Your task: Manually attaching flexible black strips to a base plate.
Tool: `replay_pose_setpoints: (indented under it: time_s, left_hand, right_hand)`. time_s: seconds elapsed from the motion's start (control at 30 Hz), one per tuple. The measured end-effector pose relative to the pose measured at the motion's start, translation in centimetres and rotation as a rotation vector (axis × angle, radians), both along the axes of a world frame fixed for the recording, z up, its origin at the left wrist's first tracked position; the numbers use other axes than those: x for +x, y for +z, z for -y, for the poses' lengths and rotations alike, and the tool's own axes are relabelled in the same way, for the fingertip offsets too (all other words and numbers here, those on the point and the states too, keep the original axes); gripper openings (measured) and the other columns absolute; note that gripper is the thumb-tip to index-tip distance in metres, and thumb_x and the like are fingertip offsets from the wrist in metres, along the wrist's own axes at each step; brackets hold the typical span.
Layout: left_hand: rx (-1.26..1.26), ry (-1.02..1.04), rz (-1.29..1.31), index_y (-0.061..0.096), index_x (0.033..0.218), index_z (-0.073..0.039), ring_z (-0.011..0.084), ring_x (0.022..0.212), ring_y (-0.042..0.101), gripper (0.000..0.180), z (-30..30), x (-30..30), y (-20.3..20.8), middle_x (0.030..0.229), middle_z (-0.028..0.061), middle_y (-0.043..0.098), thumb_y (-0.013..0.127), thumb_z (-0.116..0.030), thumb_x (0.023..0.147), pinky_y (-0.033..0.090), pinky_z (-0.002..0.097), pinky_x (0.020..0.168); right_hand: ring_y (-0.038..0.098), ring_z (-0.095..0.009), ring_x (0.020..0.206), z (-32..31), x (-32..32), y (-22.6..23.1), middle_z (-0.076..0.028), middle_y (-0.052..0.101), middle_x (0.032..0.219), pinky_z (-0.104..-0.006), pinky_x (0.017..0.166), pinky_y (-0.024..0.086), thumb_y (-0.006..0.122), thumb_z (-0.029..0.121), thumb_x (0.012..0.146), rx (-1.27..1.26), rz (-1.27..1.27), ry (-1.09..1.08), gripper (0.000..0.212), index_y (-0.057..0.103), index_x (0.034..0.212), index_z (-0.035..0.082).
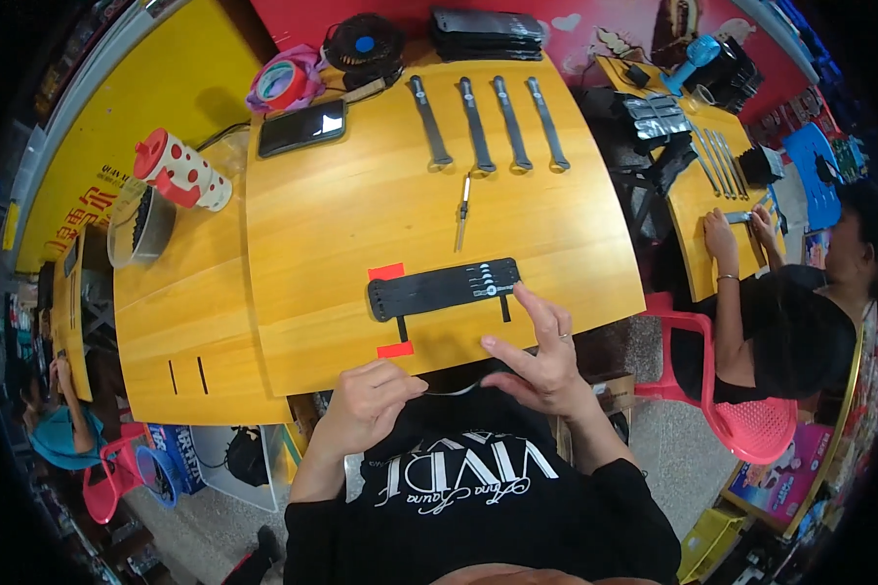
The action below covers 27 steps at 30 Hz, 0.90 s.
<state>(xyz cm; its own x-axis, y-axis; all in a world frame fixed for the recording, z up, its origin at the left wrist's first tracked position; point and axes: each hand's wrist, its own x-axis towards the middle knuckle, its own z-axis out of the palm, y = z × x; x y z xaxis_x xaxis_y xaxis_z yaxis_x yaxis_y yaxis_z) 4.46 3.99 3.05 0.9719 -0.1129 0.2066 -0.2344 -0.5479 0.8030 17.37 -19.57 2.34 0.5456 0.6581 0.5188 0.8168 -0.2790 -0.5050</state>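
Note:
My left hand (374, 405) is closed in a pinch at the table's front edge, on one end of a thin, shiny, curved strip (451, 393). The strip is seen edge-on, so its kind is unclear. At its other end is my right hand (546, 363), fingers spread; one fingertip lies beside the strip, and the upper fingers reach to the right end of a flat black card (439, 291). White print marks the card's right side and small holes its left end. Red tape (394, 350) and short black strips (403, 330) lie around it.
Beyond the card are a slim pen-like tool (462, 213) and several dark straps (473, 127) in a row. Farther back are a phone (302, 129), a fan (363, 44) and stacked black packs (486, 36). A polka-dot cup (183, 174) stands left; a co-worker (800, 331) sits right.

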Motion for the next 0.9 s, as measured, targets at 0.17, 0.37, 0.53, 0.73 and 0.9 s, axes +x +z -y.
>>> replay_pose_setpoints:
  time_s: [0.17, 0.37, 0.53, 0.73, 0.9]
  left_hand:
    - [-0.057, 0.066, 0.016, 0.068, 0.089, -0.002, 0.0288, 0.068, 0.063, 0.021, 0.0, 0.0, 0.5, 0.077, 0.0119, 0.064, 0.065, 0.007, 0.071, 0.05, 0.0348, 0.061]
    - [-0.683, 0.483, -0.458, 0.068, 0.09, 0.002, 0.0119, 0.066, 0.061, 0.006, -0.4, -0.8, -3.2, 0.077, 0.0058, 0.066, 0.064, 0.0, 0.086, 0.047, 0.0238, 0.056]
    - [-0.762, 0.534, -0.329, 0.068, 0.096, 0.001, 0.0062, 0.067, 0.061, 0.009, -0.3, 0.7, -6.0, 0.079, 0.0033, 0.067, 0.063, 0.0, 0.088, 0.044, 0.0177, 0.051]
    - [-0.756, 0.769, -0.293, 0.064, 0.095, -0.002, 0.0059, 0.059, 0.06, 0.011, -0.1, 2.3, -6.0, 0.075, 0.0018, 0.065, 0.068, 0.001, 0.085, 0.041, 0.0167, 0.047]
    - [-0.757, 0.8, -0.238, 0.063, 0.093, -0.001, 0.005, 0.059, 0.058, 0.013, -0.3, 2.5, -6.9, 0.075, 0.0018, 0.063, 0.069, 0.005, 0.083, 0.04, 0.0167, 0.047]
  right_hand:
    - [0.061, -0.027, 0.076, 2.6, 1.2, -1.0, -0.012, 0.063, 0.09, -0.0379, 0.065, 0.045, 0.075, 0.012, 0.074, -0.262, -0.266, 0.374, 0.024, 0.066, 0.096, 0.007]
    - [0.061, -0.027, 0.071, 4.0, 1.8, -2.6, -0.013, 0.058, 0.077, -0.0323, 0.062, 0.047, 0.064, -0.008, 0.077, 0.0, -0.573, 0.113, 0.014, 0.065, 0.089, -0.002]
    - [0.059, -0.017, 0.071, 2.6, 1.8, -4.9, -0.008, 0.059, 0.077, -0.0272, 0.063, 0.045, 0.066, -0.008, 0.078, 0.259, -0.74, -0.117, 0.008, 0.065, 0.085, -0.004]
    - [0.052, -0.008, 0.064, 0.9, 2.1, -5.4, -0.003, 0.058, 0.079, -0.0194, 0.056, 0.039, 0.062, -0.006, 0.085, 0.54, -1.09, -0.243, 0.008, 0.066, 0.092, -0.004]
    - [0.049, -0.009, 0.064, 0.4, 3.1, -6.2, -0.004, 0.056, 0.077, -0.0211, 0.055, 0.037, 0.061, -0.009, 0.084, 0.402, -0.713, -0.257, 0.008, 0.064, 0.09, -0.005]
